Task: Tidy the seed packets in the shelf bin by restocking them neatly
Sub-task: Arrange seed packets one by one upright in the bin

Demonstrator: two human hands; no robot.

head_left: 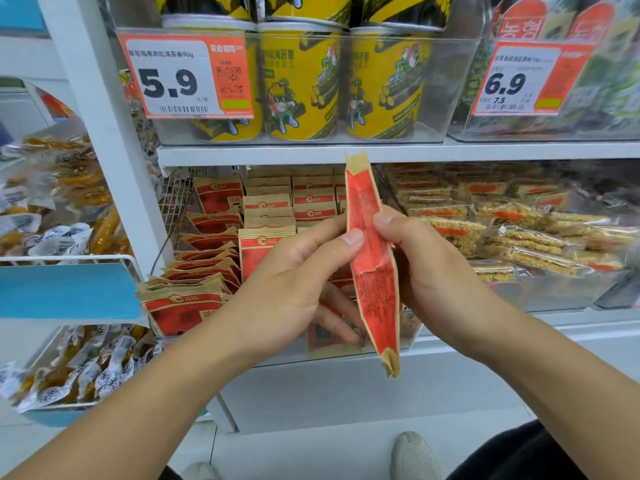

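Two hands pinch one seed packet (372, 258) mid-frame | left hand (298, 271), right hand (426, 268) | light, crinkly; hold flat faces mid-length

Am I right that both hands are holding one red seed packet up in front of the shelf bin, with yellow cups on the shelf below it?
Not quite. The head view shows the yellow cups on the shelf above the shelf bin, not below. The rest holds: the left hand and right hand both pinch one red seed packet in front of that bin.
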